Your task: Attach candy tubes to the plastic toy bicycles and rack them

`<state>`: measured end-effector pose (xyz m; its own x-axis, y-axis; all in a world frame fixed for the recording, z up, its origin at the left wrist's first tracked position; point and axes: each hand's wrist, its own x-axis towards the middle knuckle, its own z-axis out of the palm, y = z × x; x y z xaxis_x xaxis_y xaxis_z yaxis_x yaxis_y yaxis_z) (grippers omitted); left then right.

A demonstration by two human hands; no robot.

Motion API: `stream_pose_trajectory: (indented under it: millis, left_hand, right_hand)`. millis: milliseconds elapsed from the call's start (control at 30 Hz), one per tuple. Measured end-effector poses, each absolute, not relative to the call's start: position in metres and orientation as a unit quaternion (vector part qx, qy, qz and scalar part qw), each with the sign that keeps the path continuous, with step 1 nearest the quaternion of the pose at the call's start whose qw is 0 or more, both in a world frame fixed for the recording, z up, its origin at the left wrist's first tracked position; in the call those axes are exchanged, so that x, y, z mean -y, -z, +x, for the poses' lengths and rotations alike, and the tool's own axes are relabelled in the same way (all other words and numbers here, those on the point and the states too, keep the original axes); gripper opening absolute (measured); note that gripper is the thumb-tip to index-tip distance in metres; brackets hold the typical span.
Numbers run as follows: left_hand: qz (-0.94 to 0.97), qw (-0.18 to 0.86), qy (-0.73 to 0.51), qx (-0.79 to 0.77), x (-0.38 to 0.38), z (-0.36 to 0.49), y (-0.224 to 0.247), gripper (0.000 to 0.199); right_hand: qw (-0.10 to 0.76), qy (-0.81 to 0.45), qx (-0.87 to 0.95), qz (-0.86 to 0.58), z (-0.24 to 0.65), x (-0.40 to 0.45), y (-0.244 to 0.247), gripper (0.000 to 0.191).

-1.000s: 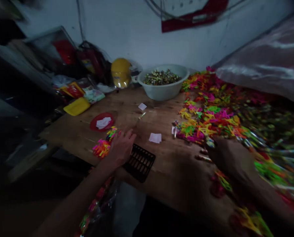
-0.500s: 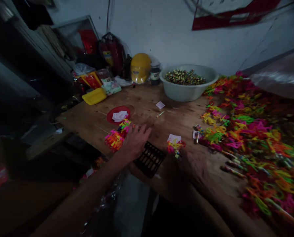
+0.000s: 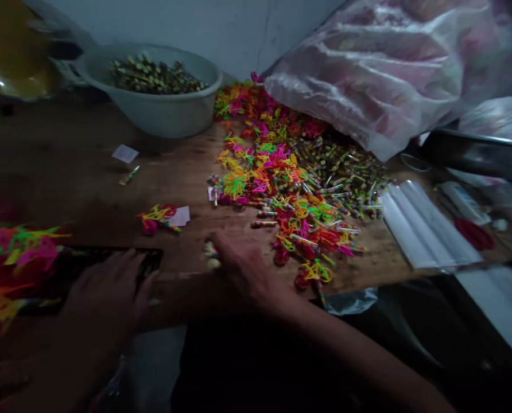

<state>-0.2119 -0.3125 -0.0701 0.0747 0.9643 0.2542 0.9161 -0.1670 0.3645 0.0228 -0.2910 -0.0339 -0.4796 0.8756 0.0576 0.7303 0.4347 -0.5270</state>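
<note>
My left hand [image 3: 109,287], blurred, rests with fingers stretched over a black slotted basket [image 3: 152,261] at the table's front edge. Bright plastic pieces [image 3: 27,246] in pink, green and orange lie at the basket's left end. My right hand [image 3: 243,267] is closed around a few small patterned tubes [image 3: 212,255], whose pale ends poke out past the fingertips. Between the hands, farther back, a small bunch of coloured plastic pieces [image 3: 155,217] lies against white paper slips [image 3: 179,216].
A grey-green basin [image 3: 170,112] holds many small tubes. Right of it spreads a heap of coloured plastic pieces [image 3: 277,166] and tubes [image 3: 342,172]. Behind stands a large clear plastic bag [image 3: 368,74]. Flat clear sleeves [image 3: 428,226] lie at the right. One tube [image 3: 129,175] lies near a paper slip [image 3: 125,153].
The view has swung to the right, bringing the plastic bag and clear sleeves into sight. My left hand now lies over the basket, and pale tube ends show at my right fingertips.
</note>
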Motion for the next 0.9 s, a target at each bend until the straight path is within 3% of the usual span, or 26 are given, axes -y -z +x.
stream_pose_trajectory:
  millis: [100,200,267,400,500,633,767,900]
  left_hand:
    - [0.741,-0.009,-0.205,-0.639,0.326,-0.203,0.110,0.058]
    - [0.738,-0.040,-0.196,-0.644,0.332,-0.187,0.125,0.067]
    - [0.740,-0.034,-0.169,-0.650,0.333,-0.168,0.121,0.067]
    - [0.709,-0.076,-0.157,-0.683,0.337,-0.111,0.093,0.070]
    - [0.785,-0.074,-0.187,-0.586,0.343,-0.054,0.073,0.078]
    - [0.897,0.055,-0.166,-0.405,0.342,0.022,0.066,0.091]
    - [0.899,0.090,-0.152,-0.401,0.323,0.050,0.074,0.089]
    - [0.879,0.064,-0.137,-0.452,0.303,0.020,0.078,0.077]
  right_hand:
    - [0.252,-0.233,0.756,-0.558,0.101,0.334,0.033,0.023]
    - [0.286,-0.126,0.629,-0.712,0.183,0.363,0.041,0.023]
    - [0.295,-0.013,0.545,-0.785,0.221,0.372,0.049,0.022]
    - [0.331,0.102,0.555,-0.756,0.237,0.370,0.063,0.030]
    - [0.318,0.105,0.599,-0.728,0.222,0.360,0.075,0.040]
    - [0.263,0.093,0.610,-0.742,0.216,0.346,0.090,0.049]
    - [0.204,0.019,0.659,-0.724,0.213,0.335,0.092,0.055]
    - [0.215,-0.024,0.677,-0.703,0.180,0.315,0.087,0.058]
